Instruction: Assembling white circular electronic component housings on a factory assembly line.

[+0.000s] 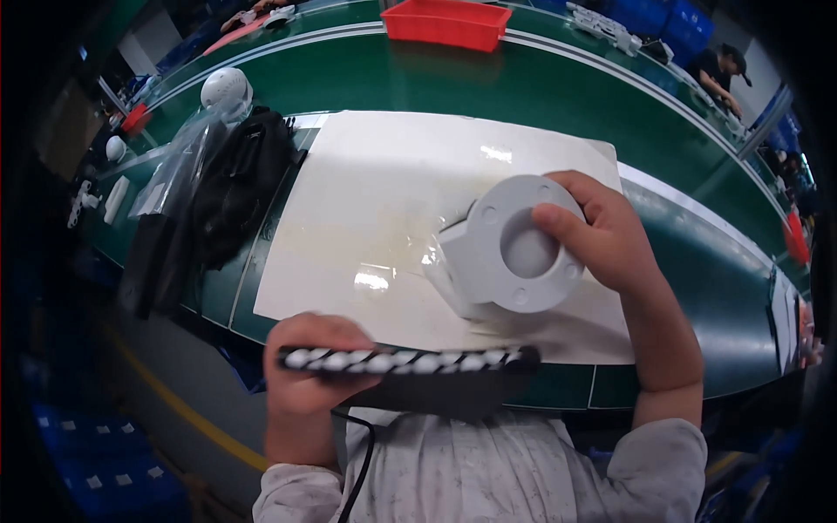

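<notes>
My right hand [606, 231] is closed on a white plastic housing [484, 248] with a round ring-shaped end and a hollow centre. The thumb reaches over the inner edge of the ring, and the other fingers are partly hidden behind it. The housing is tilted over the white board [340, 200], its lower part close to the surface; I cannot tell whether it touches. Nearer to me, my left hand [314, 362] grips one end of a dark flat device [436, 360], seen edge-on, with a black-and-white striped rim. Its face is hidden from view.
Left of the board lie a black bag [244, 179] and a clear plastic bag [187, 161]. Behind them stands a white perforated dome [227, 89]. A red tray [446, 23] sits across the green bench [523, 91]. At far right, a co-worker [719, 74] bends over parts.
</notes>
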Available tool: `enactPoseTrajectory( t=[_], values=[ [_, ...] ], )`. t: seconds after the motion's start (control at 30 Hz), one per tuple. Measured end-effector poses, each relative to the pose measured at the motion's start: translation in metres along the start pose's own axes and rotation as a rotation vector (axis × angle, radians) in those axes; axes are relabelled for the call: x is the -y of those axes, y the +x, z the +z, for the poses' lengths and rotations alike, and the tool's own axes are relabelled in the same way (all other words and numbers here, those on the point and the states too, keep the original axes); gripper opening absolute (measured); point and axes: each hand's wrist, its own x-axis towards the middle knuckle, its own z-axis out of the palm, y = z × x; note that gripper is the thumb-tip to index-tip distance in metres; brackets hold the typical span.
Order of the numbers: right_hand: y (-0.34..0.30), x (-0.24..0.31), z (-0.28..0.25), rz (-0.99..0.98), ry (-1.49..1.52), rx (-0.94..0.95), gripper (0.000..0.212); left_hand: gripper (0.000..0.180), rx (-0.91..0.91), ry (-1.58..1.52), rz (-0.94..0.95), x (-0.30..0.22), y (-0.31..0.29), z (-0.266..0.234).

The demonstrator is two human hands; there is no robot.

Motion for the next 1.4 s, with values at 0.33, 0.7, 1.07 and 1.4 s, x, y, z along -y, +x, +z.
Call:
enactPoseTrajectory(
  t=[0.33,0.7,1.07,1.4],
  values=[
    [-0.052,0.029,-0.002,-0.399,-0.251,-0.025,0.016,0.030,-0.075,0.143,-0.142,0.014,-0.007,0.018],
    [-0.056,0.024,0.010,-0.827,-0.481,-0.050,0.035,0.025,-0.226,0.159,-0.271,0.002,-0.002,0.041],
    [-0.049,0.007,0.012,-0.782,-0.274,0.094,0.069,0.023,-0.215,0.334,-0.240,0.003,-0.006,0.041],
    [-0.056,0.014,0.013,-0.803,-0.368,0.113,0.083,0.021,-0.185,0.397,-0.207,0.004,-0.006,0.041]
  ],
)
